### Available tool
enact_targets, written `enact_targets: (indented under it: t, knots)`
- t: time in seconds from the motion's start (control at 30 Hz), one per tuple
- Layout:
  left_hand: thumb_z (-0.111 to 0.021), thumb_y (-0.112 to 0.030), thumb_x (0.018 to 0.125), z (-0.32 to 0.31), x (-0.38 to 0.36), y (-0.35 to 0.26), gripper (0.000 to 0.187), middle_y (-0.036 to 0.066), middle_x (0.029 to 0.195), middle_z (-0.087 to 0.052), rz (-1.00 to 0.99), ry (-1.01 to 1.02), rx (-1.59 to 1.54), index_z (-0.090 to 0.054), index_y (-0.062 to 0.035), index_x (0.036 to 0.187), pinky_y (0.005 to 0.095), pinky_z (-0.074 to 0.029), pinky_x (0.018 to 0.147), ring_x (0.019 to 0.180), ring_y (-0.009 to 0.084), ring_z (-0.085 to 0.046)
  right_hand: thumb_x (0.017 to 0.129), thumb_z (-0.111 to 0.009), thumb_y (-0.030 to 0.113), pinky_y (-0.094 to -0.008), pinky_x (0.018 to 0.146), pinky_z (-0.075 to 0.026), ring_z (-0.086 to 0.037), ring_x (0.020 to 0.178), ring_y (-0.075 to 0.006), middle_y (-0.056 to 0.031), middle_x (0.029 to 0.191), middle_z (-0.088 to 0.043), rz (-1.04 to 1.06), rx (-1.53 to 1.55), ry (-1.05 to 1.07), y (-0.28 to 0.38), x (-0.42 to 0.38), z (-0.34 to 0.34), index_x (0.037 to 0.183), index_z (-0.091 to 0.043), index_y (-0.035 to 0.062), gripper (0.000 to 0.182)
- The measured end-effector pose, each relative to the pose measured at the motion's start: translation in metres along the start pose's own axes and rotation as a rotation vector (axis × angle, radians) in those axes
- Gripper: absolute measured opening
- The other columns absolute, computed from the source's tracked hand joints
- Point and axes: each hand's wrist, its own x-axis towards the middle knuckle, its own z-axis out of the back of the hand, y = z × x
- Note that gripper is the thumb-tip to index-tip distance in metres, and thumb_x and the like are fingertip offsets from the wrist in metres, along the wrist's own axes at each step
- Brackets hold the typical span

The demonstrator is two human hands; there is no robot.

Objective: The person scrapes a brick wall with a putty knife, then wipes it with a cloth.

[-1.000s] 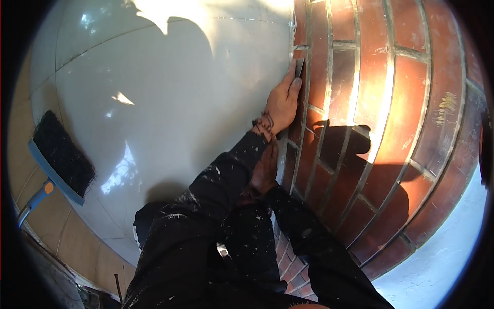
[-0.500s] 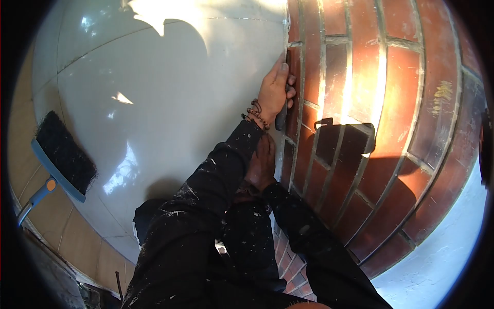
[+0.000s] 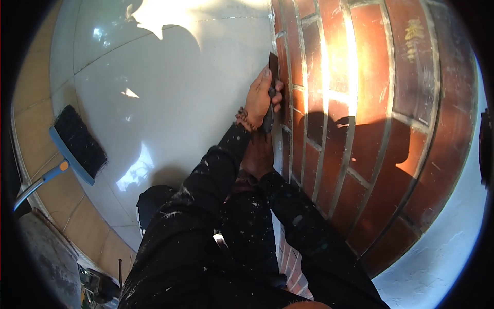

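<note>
My left hand, with a beaded bracelet at the wrist, is closed around a dark scraper. The flat blade points away from me, along the seam where the pale tiled floor meets the red brick surface. Below the fist, the scraper's dark handle sticks out toward me. Close behind it, in shadow, my right hand overlaps the handle's end and my left wrist. Its fingers are mostly hidden.
A broom with black bristles and a blue-grey head lies at the left, near tan border tiles. A white surface curves along the lower right. Bright sunlight and my shadow fall across the bricks.
The scraper's blade now shows beyond my left hand, where it was mostly hidden against the seam. Both hands sit slightly lower and further left, and the whole view has shifted.
</note>
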Motion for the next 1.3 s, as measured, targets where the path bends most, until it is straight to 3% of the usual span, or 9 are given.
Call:
enact_targets:
  t: [0.07,0.6,0.7,0.8,0.9,1.0,1.07,1.17,1.3]
  knots:
    - [-0.043,-0.044,0.115,-0.002,-0.002,0.002,0.055,-0.002,0.088,-0.050,-0.007,-0.015,0.009,-0.036,-0.0253,0.166,0.0255,-0.043,0.050,0.060,0.0076,-0.045,0.073,-0.076,0.026,-0.0547,0.121,-0.031,-0.049,0.140,-0.0360,-0.0212,0.137,-0.059,0.130,-0.287,-0.232,-0.003,0.001,-0.005,0.118,-0.069,-0.0028,0.054]
    - [-0.043,-0.045,0.115,-0.005,-0.003,0.003,0.055,-0.002,0.086,-0.048,-0.070,0.021,0.084,-0.035,-0.0279,0.167,0.0250,-0.044,0.051,0.061,0.0077,-0.044,0.076,-0.074,0.024,-0.0541,0.124,-0.029,-0.043,0.147,-0.0375,-0.0228,0.144,-0.055,0.121,-0.297,-0.236,-0.006,0.007,-0.006,0.125,-0.067,-0.0046,0.058]
    - [-0.043,-0.046,0.115,-0.003,0.007,0.000,0.056,-0.003,0.086,-0.047,-0.060,0.027,0.087,-0.034,-0.0281,0.167,0.0247,-0.044,0.051,0.061,0.0076,-0.044,0.076,-0.074,0.024,-0.0541,0.124,-0.029,-0.043,0.146,-0.0374,-0.0237,0.144,-0.056,0.136,-0.103,-0.201,-0.002,0.002,-0.005,0.122,-0.068,-0.0038,0.054]
    - [-0.043,-0.046,0.115,-0.006,-0.004,0.004,0.057,-0.003,0.086,-0.047,-0.055,0.007,0.095,-0.033,-0.0282,0.168,0.0249,-0.044,0.051,0.061,0.0076,-0.045,0.076,-0.074,0.025,-0.0541,0.123,-0.030,-0.046,0.144,-0.0355,-0.0215,0.144,-0.057,0.115,-0.320,-0.191,0.001,0.004,0.004,0.126,-0.067,-0.0032,0.058]
    - [-0.044,-0.045,0.115,-0.006,-0.005,-0.003,0.056,-0.003,0.086,-0.046,-0.010,0.001,0.122,-0.033,-0.0281,0.168,0.0252,-0.044,0.050,0.061,0.0076,-0.045,0.077,-0.073,0.024,-0.0540,0.122,-0.031,-0.048,0.141,-0.0344,-0.0169,0.144,-0.058,0.179,-0.092,-0.255,0.003,0.006,0.005,0.135,-0.064,-0.0015,0.065]
    - [-0.044,-0.043,0.115,-0.012,-0.028,0.000,0.056,-0.002,0.086,-0.046,0.048,-0.018,0.132,-0.034,-0.0281,0.168,0.0251,-0.044,0.049,0.061,0.0076,-0.045,0.078,-0.072,0.024,-0.0546,0.121,-0.033,-0.050,0.140,-0.0333,-0.0110,0.147,-0.058,0.018,-0.145,-0.073,0.002,0.003,-0.003,0.145,-0.061,0.0102,0.070]
    - [-0.044,-0.043,0.115,-0.019,-0.033,-0.006,0.056,-0.002,0.086,-0.046,0.065,-0.028,0.158,-0.034,-0.0282,0.168,0.0250,-0.044,0.049,0.061,0.0076,-0.045,0.081,-0.073,0.028,-0.0534,0.119,-0.035,-0.051,0.138,-0.0320,-0.0083,0.147,-0.059,0.098,0.175,-0.260,0.003,0.006,0.001,0.146,-0.062,0.0234,0.066]
    - [-0.044,-0.042,0.115,-0.016,-0.035,-0.003,0.055,-0.002,0.086,-0.046,0.108,-0.038,0.128,-0.035,-0.0276,0.167,0.0246,-0.044,0.049,0.061,0.0075,-0.045,0.095,-0.069,0.024,-0.0416,0.118,-0.040,-0.048,0.145,-0.0263,-0.0099,0.159,-0.050,0.079,-0.046,-0.022,-0.002,-0.002,0.005,0.156,-0.049,0.0124,0.065]
    - [-0.045,-0.042,0.114,-0.019,-0.041,0.004,0.054,-0.001,0.086,-0.048,0.092,-0.054,0.206,-0.038,-0.0256,0.166,0.0252,-0.044,0.048,0.061,0.0087,-0.048,0.095,-0.068,0.026,-0.0448,0.121,-0.037,-0.044,0.150,-0.0282,-0.0113,0.161,-0.048,0.163,0.144,-0.201,0.001,0.004,0.006,0.154,-0.051,0.0128,0.063]
